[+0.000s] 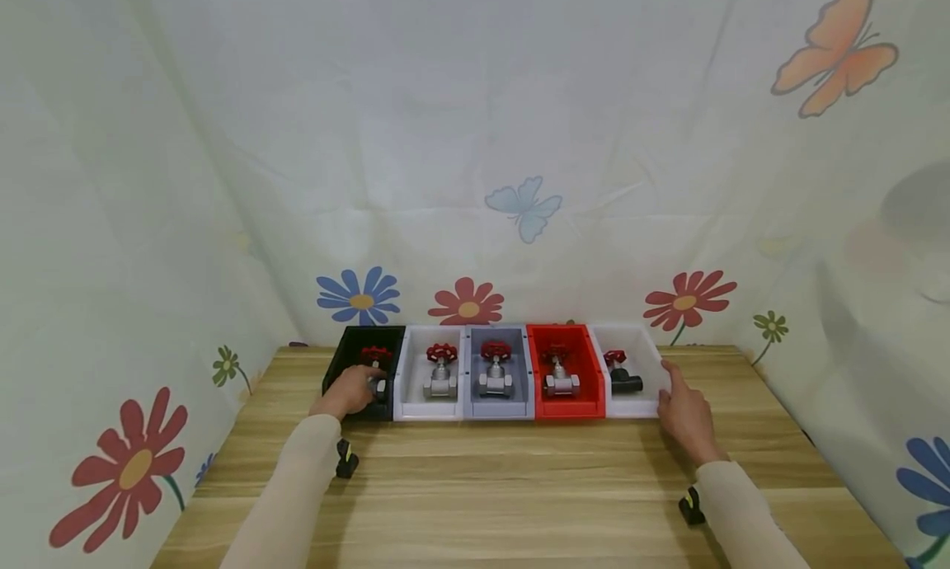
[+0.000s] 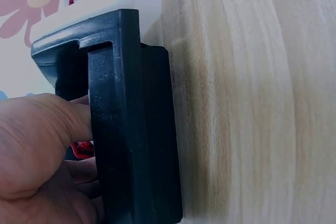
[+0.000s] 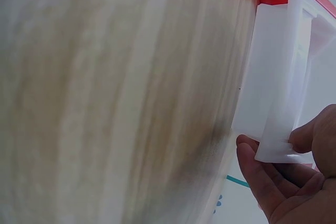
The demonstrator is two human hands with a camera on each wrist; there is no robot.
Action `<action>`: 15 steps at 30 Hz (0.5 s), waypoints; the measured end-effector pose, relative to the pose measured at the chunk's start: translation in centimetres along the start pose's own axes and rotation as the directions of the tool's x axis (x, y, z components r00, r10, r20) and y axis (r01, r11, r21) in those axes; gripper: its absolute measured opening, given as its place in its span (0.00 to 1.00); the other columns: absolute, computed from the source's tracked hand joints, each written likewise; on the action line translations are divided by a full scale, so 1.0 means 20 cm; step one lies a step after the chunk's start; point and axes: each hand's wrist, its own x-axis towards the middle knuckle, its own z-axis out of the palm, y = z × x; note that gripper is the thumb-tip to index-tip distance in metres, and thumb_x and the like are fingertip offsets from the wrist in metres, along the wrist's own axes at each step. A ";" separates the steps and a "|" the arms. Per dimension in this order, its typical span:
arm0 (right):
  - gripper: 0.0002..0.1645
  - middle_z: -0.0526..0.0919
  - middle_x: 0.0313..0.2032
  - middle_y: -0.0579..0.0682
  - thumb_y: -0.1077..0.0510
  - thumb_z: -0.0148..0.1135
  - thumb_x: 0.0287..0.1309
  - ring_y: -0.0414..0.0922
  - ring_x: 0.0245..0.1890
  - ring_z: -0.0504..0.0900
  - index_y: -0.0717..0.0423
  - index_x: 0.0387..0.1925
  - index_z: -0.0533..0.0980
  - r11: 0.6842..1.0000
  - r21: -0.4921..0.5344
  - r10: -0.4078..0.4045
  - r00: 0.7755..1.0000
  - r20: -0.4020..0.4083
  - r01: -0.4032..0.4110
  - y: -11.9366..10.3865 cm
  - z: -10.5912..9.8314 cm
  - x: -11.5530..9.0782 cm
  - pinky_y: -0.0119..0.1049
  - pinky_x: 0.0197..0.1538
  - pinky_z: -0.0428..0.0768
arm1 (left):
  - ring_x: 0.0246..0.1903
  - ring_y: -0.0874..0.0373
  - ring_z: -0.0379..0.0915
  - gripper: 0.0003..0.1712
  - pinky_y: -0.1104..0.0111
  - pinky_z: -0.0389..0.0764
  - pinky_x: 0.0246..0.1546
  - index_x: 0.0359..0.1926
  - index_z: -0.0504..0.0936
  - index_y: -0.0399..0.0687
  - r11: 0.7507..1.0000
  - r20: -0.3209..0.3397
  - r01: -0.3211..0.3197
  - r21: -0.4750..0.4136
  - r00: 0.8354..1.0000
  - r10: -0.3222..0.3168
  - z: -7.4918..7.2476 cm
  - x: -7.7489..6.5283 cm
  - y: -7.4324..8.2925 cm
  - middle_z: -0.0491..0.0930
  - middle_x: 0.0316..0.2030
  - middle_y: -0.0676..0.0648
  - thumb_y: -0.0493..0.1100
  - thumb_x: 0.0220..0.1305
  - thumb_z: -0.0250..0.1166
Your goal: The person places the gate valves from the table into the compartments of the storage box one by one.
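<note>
My left hand [image 1: 350,390] reaches into the black bin [image 1: 364,336], its fingers at a gate valve with a red handwheel [image 1: 376,354]. In the left wrist view, the bin's front wall [image 2: 118,129] hides the fingertips, and a bit of red handwheel [image 2: 82,150] shows between the thumb and the fingers. Whether they grip the valve cannot be seen. At the other end of the row, my right hand [image 1: 686,416] pinches the front right corner of the white bin [image 3: 281,98], thumb on one side and fingers on the other. A dark valve with a red handwheel [image 1: 626,381] lies in that bin.
Between them stand another white bin [image 1: 411,408], a grey bin [image 1: 499,410] and a red bin [image 1: 570,410], side by side, each holding a silver valve with a red handwheel. The row sits toward the back of the wooden table [image 1: 505,495], before a flowered curtain [image 1: 416,181].
</note>
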 end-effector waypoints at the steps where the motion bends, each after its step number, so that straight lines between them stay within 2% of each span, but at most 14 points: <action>1: 0.32 0.82 0.32 0.73 0.64 0.51 0.65 0.56 0.22 0.76 0.61 0.70 0.59 1.000 0.000 -0.004 1.000 0.002 0.004 0.00 0.00 0.00 0.57 0.34 0.74 | 0.43 0.48 0.73 0.28 0.54 0.75 0.51 0.57 0.81 0.42 1.000 0.005 0.002 -0.002 1.000 -0.002 0.00 -0.01 0.00 0.79 0.56 0.33 0.25 0.53 0.60; 7: 0.32 0.80 0.25 0.66 0.63 0.51 0.66 0.52 0.20 0.71 0.61 0.70 0.58 1.000 0.009 0.005 0.999 0.032 -0.005 0.00 0.00 -0.01 0.51 0.30 0.72 | 0.42 0.48 0.73 0.28 0.52 0.76 0.50 0.57 0.81 0.42 1.000 -0.002 0.003 -0.027 1.000 -0.003 -0.01 -0.04 0.00 0.78 0.56 0.33 0.26 0.53 0.60; 12: 0.32 0.80 0.25 0.67 0.63 0.51 0.66 0.53 0.19 0.71 0.61 0.69 0.58 1.000 0.007 0.003 1.000 0.017 -0.004 0.00 0.00 0.00 0.52 0.30 0.72 | 0.53 0.39 0.76 0.24 0.46 0.74 0.56 0.57 0.81 0.42 0.998 -0.051 -0.066 -0.019 0.997 0.065 -0.01 -0.06 -0.01 0.80 0.54 0.33 0.31 0.57 0.63; 15: 0.32 0.80 0.25 0.67 0.63 0.51 0.65 0.52 0.20 0.72 0.61 0.70 0.58 1.000 0.006 0.002 1.000 0.018 -0.003 0.00 0.00 0.00 0.51 0.29 0.72 | 0.52 0.35 0.76 0.23 0.45 0.74 0.55 0.56 0.80 0.40 0.994 -0.090 -0.104 -0.011 0.991 0.103 -0.02 -0.07 -0.01 0.81 0.51 0.31 0.33 0.58 0.65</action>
